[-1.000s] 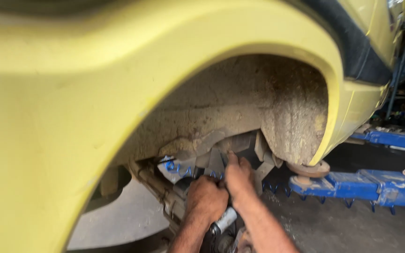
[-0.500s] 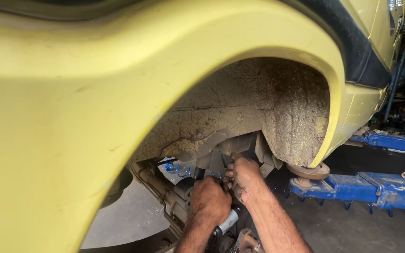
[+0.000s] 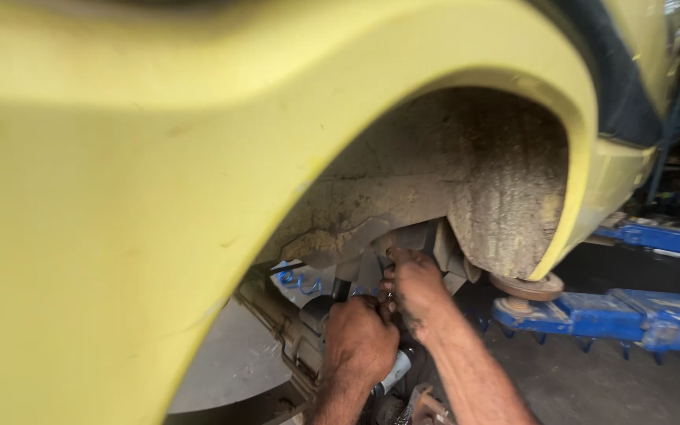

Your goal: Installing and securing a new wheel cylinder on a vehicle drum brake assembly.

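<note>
Under the yellow wheel arch (image 3: 513,102), at its lower inner edge: left hand (image 3: 360,338) fisted around a silver-handled tool (image 3: 393,371), steadying it; right hand (image 3: 417,287) just beside, fingers curled onto grimy suspension hardware (image 3: 423,240), grip contents hidden. Nearby: blue coil spring (image 3: 299,281); blue lift arm (image 3: 615,315) beneath the sill.

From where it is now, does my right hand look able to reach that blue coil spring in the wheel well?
Probably not directly: the left hand sits between the right hand and the blue coil spring.

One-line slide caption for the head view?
Both hands, left hand and right hand, work on parts inside the dirty wheel arch of a lifted yellow car.
</note>
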